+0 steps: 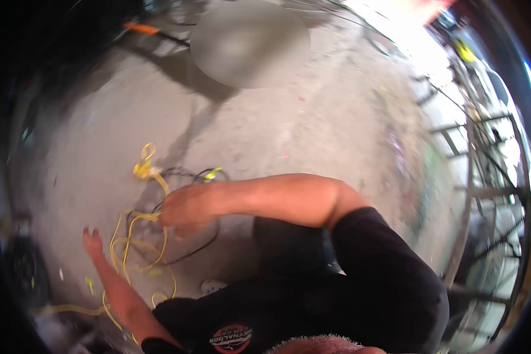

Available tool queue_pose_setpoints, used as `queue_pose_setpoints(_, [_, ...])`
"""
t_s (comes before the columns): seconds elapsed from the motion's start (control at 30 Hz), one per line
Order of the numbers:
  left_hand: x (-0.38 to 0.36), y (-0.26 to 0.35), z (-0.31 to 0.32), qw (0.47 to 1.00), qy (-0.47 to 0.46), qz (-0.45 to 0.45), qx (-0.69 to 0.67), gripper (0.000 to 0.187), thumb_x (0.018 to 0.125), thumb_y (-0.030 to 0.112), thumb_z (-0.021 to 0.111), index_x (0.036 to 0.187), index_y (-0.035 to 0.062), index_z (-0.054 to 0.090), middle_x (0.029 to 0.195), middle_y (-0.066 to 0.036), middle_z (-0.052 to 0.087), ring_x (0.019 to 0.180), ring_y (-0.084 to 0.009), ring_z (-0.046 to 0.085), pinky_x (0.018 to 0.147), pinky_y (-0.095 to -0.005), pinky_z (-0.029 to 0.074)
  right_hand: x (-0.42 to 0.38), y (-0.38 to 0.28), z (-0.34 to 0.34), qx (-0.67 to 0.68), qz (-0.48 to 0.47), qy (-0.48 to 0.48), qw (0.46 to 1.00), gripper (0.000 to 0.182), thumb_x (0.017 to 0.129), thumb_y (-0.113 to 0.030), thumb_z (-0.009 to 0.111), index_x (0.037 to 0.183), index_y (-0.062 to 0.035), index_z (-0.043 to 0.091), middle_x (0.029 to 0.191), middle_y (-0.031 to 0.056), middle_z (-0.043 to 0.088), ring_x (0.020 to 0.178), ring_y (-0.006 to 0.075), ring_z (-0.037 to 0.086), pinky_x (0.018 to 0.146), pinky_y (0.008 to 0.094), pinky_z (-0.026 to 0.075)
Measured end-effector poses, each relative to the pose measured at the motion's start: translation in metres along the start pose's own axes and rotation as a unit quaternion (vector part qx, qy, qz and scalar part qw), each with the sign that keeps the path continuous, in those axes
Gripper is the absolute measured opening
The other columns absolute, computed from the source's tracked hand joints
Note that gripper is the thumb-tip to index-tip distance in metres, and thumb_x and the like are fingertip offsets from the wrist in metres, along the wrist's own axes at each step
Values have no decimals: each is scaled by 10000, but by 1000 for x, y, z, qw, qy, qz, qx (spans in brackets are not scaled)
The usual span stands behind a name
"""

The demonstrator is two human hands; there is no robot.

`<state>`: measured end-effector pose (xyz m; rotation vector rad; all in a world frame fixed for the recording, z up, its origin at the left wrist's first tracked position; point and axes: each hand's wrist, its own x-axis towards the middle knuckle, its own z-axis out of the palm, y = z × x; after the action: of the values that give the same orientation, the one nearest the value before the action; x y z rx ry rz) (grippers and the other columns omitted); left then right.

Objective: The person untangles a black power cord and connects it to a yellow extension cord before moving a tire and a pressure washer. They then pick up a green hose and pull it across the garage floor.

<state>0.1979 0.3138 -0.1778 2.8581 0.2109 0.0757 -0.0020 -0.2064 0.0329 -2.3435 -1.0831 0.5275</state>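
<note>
Your right hand (186, 211), blurred, seems closed on the yellow cord (148, 217), looped across the floor (312, 130); your left hand (92, 243) hangs apart, empty. Light, limp stuff, likely: grip it where it bunches.

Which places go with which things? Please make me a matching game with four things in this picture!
1. Looped yellow cord
2. Bright orange handle-like piece
3. Dark metal frame
4. Round red-and-black emblem

A. Picture's far right side
B. On the black short-sleeved shirt
C. At the person's bare right hand
D. Toward the picture's top left

Right pairs: 1-C, 2-D, 3-A, 4-B
</note>
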Motion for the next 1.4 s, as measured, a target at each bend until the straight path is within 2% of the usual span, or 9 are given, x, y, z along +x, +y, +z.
queue_pose_setpoints(0.07, [4, -6, -1, 992, 30, 60, 109, 526, 836, 261, 637, 1272, -11, 529, 1186, -247, 608, 1081, -399, 597, 933, -449, 468, -4, -10, -14, -2, 28, -17, 999, 333, 810, -286, 665, 999, -13, 671, 937, 181, 675, 954, 361, 629, 825, 467, 502])
queue_pose_setpoints(0.23, [-3, 12, -10, 994, -39, 8, 106, 544, 841, 287, 633, 1276, -19, 520, 1182, -267, 601, 1085, -408, 590, 945, -449, 457, -5, -9, -17, 4, 42, -28, 999, 384, 835, -337, 653, 1017, 1, 681, 968, 176, 685, 975, 354, 636, 835, 454, 505])
queue_pose_setpoints(0.43, [-2, 13, -5, 992, -18, 30, 121, 585, 846, 305, 632, 1314, -13, 489, 1210, -266, 586, 1114, -412, 573, 961, -445, 449, -9, -13, -18, 20, 52, -23, 998, 353, 827, -308, 661, 1020, -12, 676, 962, 176, 677, 971, 359, 631, 833, 458, 504])
queue_pose_setpoints(0.73, [4, 14, -2, 989, 7, -21, 146, 841, 914, 496, 515, 1446, -83, 214, 1517, -251, 228, 1425, -356, 189, 1170, -399, 175, -10, -14, -18, 17, 56, -34, 998, 330, 827, -281, 664, 1013, -8, 663, 969, 179, 666, 990, 361, 617, 843, 468, 493])
queue_pose_setpoints(0.87, [7, 3, 1, 990, -18, -48, 131, 869, 923, 550, 466, 1456, -78, 187, 1537, -237, 182, 1442, -333, 138, 1185, -388, 107, -10, -4, -5, 24, 10, 14, 1000, 328, 835, -267, 656, 1041, -13, 640, 1025, 166, 651, 1037, 347, 594, 866, 462, 482])
queue_pose_setpoints(1.0, [-1, 15, -2, 973, 11, -42, 226, 931, 910, 637, 383, 1452, -91, 178, 1529, -255, 186, 1441, -335, 147, 1187, -398, 106, -14, -8, -13, 24, 4, 24, 999, 300, 836, -245, 647, 1001, 6, 626, 1005, 163, 641, 1027, 345, 591, 858, 461, 483])
queue_pose_setpoints(1.07, [-10, 25, -8, 983, 35, -49, 176, 930, 902, 640, 401, 1458, -74, 186, 1522, -266, 193, 1439, -340, 152, 1185, -395, 119, -9, -11, -13, 32, 26, 4, 999, 289, 834, -235, 643, 978, 14, 624, 979, 169, 638, 1015, 346, 596, 843, 459, 488])
queue_pose_setpoints(1.23, [-24, 31, -27, 982, 74, -33, 171, 889, 884, 566, 506, 1453, -56, 225, 1503, -260, 253, 1422, -347, 203, 1173, -403, 166, -11, -15, -19, 39, 54, -21, 998, 286, 830, -231, 633, 955, 27, 623, 965, 183, 630, 1008, 353, 597, 831, 458, 489])
queue_pose_setpoints(1.4, [-42, 42, -41, 988, 62, -74, 122, 823, 834, 426, 648, 1437, -13, 300, 1470, -233, 341, 1384, -340, 300, 1137, -406, 269, -13, -10, -19, 45, 37, -4, 998, 339, 838, -238, 651, 1069, 6, 607, 1023, 176, 618, 1033, 351, 583, 861, 459, 475])
